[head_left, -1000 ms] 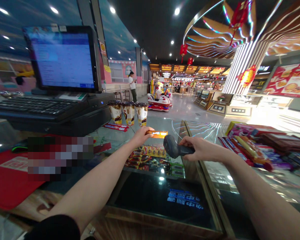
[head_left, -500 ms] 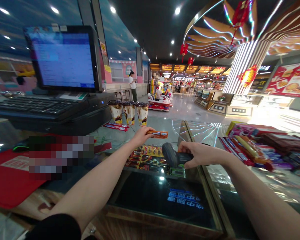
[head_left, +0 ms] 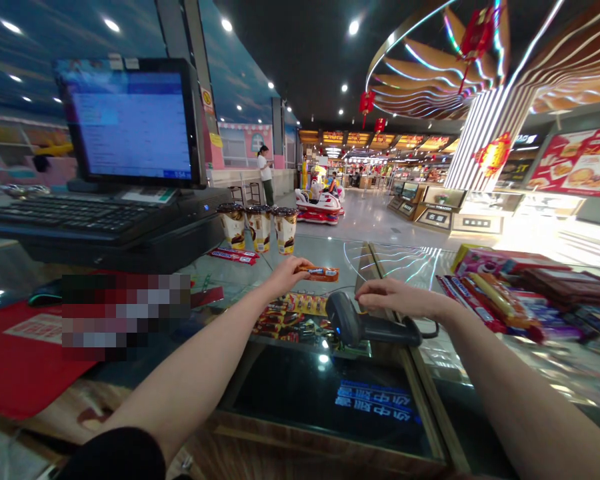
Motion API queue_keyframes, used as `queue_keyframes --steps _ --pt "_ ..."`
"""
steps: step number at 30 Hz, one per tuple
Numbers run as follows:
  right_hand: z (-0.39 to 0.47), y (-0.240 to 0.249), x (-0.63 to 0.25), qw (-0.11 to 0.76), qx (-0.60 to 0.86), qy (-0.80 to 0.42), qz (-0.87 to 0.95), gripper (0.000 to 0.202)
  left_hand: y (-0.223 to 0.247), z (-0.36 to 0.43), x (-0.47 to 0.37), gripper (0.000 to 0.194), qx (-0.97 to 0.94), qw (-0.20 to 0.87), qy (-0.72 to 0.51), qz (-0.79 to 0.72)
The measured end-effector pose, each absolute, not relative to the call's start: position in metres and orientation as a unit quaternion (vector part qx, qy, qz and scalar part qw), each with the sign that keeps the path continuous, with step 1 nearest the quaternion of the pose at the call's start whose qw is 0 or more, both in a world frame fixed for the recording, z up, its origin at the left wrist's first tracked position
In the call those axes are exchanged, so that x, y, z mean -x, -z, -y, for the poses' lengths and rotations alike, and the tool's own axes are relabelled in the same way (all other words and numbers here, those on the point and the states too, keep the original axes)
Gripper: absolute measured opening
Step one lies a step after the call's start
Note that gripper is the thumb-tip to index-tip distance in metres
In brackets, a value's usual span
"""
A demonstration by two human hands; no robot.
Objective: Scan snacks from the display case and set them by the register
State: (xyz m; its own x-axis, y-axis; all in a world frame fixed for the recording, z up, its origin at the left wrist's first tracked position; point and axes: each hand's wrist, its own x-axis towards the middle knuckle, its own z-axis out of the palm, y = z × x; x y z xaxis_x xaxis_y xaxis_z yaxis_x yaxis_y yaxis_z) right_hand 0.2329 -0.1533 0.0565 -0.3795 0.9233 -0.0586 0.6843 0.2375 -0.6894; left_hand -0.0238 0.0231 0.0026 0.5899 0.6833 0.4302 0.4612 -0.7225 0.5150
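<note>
My left hand point(head_left: 291, 272) pinches one end of a small orange-wrapped snack bar point(head_left: 323, 273) above the glass counter. A dark grey barcode scanner point(head_left: 350, 320) lies on the glass, its head to the left and its handle to the right, with a cable curving from the handle's end. Just above and behind the scanner is my right hand point(head_left: 393, 297), fingers loosely extended and holding nothing. Past my left hand stand three lidded paper cups point(head_left: 259, 228) in a row, and red-wrapped bars point(head_left: 234, 255) lie in front of them.
At the left are a monitor point(head_left: 130, 123), a keyboard point(head_left: 65, 215) and a red mat point(head_left: 25, 360). Chocolate bars and snack packs point(head_left: 510, 300) lie heaped on the glass at the right. A person point(head_left: 265, 175) stands far off beyond the counter.
My right hand has let go of the scanner and lifted slightly off it; the scanner now rests on the glass. The left hand still holds the snack bar in nearly the same place.
</note>
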Motion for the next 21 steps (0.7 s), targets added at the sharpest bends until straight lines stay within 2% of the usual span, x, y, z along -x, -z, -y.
queue_keyframes --steps 4,10,18,21 --pt "0.117 -0.034 -0.233 0.269 0.591 -0.245 0.720 0.026 -0.002 -0.020 0.023 0.027 -0.874 0.178 -0.310 -0.329" --pt "0.081 -0.030 -0.211 0.241 0.613 -0.177 0.732 0.027 -0.001 -0.016 0.021 0.027 -0.874 0.193 -0.306 -0.324" --pt "0.064 -0.027 -0.197 0.280 0.632 -0.247 0.680 0.010 0.000 -0.012 0.018 0.024 -0.873 0.194 -0.305 -0.328" --pt "0.062 -0.023 -0.196 0.291 0.640 -0.252 0.665 0.009 0.000 -0.013 0.020 0.030 -0.873 0.191 -0.303 -0.330"
